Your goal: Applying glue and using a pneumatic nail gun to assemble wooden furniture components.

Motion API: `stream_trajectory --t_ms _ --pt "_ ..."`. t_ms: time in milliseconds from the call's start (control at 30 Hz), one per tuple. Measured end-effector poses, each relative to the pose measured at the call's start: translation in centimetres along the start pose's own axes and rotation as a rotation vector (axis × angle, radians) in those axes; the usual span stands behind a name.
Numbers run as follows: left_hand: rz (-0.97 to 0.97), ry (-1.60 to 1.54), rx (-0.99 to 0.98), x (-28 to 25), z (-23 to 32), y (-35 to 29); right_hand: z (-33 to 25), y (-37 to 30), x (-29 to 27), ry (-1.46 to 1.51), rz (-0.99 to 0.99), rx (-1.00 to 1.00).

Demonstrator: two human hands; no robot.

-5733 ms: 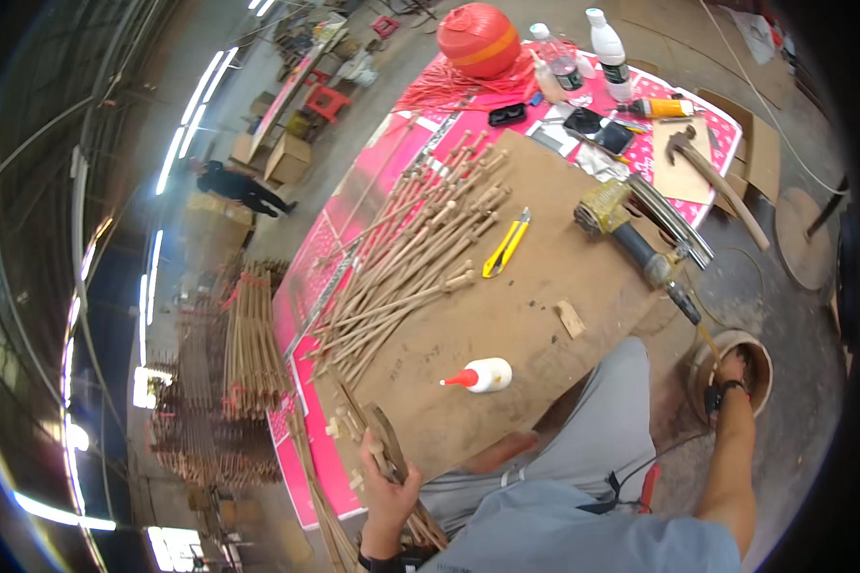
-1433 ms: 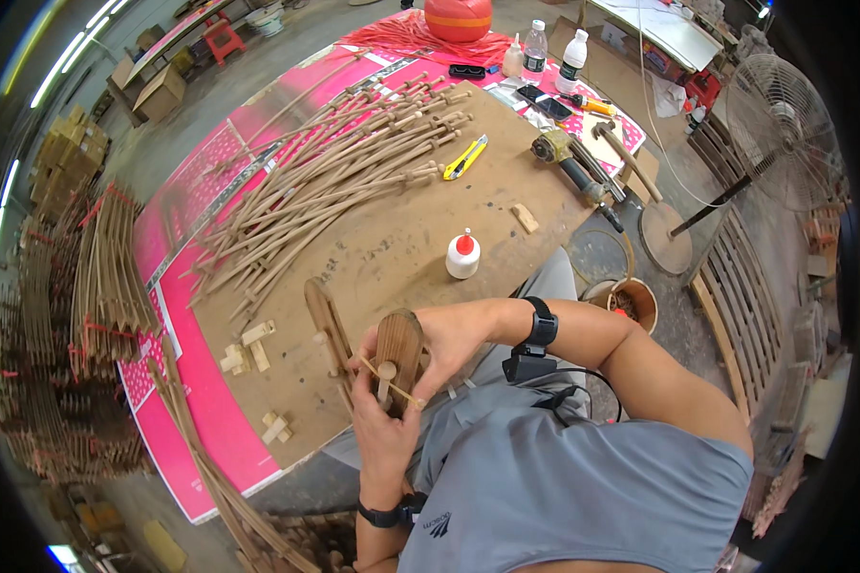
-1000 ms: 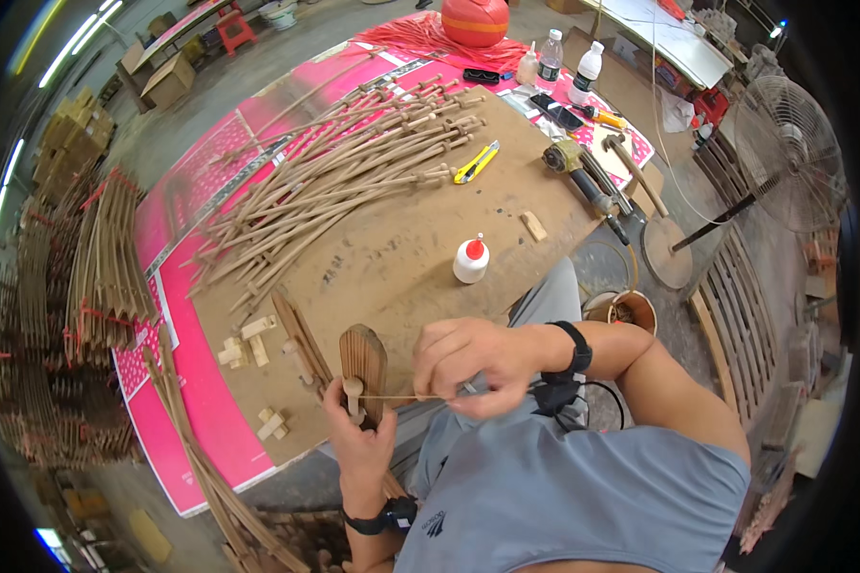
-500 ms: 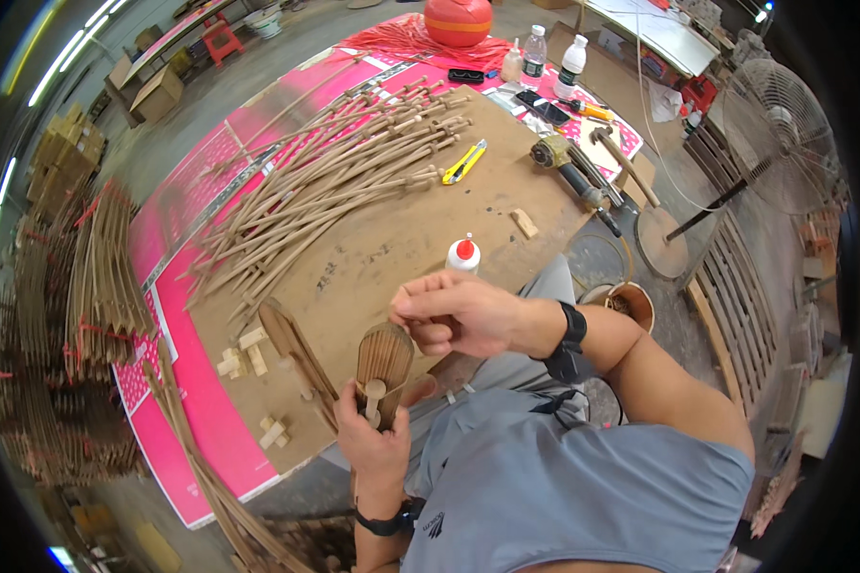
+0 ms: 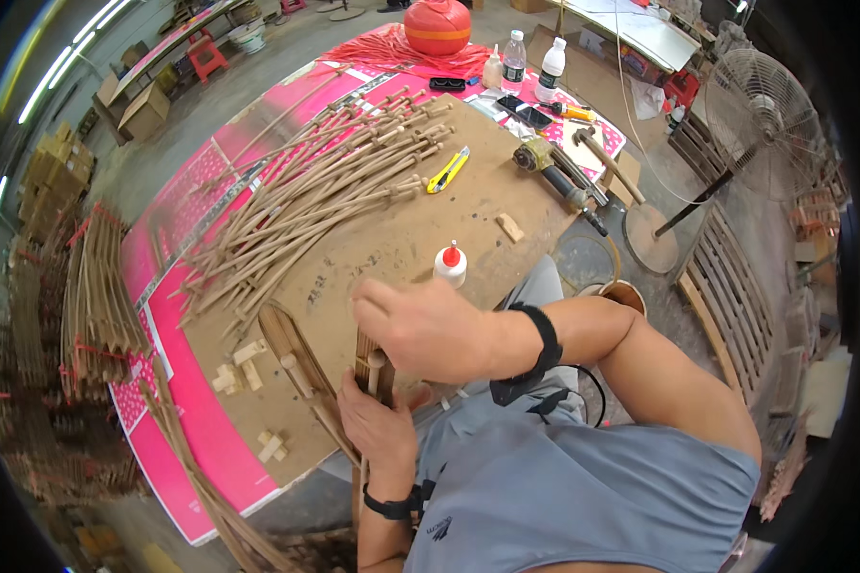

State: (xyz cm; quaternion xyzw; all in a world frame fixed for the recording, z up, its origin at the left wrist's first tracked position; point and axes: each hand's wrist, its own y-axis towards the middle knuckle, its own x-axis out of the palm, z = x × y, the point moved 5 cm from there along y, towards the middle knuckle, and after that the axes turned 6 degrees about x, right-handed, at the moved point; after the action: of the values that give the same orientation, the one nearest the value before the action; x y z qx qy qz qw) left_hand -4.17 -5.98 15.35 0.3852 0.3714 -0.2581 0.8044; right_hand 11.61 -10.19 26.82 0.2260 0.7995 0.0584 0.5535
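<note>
Head view: we see the left hand (image 5: 379, 425) wrapped around a grooved wooden piece (image 5: 364, 349) and a round-headed peg (image 5: 376, 361) at the near edge of the brown board (image 5: 392, 239). Over that piece hangs the right hand (image 5: 430, 329), fingers curled; we cannot tell whether it pinches anything. Just left, we find a second grooved piece (image 5: 279, 328) and pale wooden blocks (image 5: 248, 351). Beyond the right hand stands a red-capped white glue bottle (image 5: 451, 269); farther, we spot a yellow utility knife (image 5: 449, 170) beside piled knobbed sticks (image 5: 334, 181).
</note>
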Motion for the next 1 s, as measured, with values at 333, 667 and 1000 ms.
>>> stream_trajectory --t_ms 333,667,1000 --pt "0.004 -0.003 -0.085 -1.6 -2.3 1.2 -1.5 -4.8 -1.7 0.063 0.108 -0.326" --pt "-0.13 -0.134 -0.17 -2.6 0.8 2.4 0.2 -10.2 15.4 0.751 -0.964 0.178" --pt "0.13 -0.189 0.313 -3.9 5.7 2.2 -3.5 -9.5 16.6 1.208 -0.626 -0.046"
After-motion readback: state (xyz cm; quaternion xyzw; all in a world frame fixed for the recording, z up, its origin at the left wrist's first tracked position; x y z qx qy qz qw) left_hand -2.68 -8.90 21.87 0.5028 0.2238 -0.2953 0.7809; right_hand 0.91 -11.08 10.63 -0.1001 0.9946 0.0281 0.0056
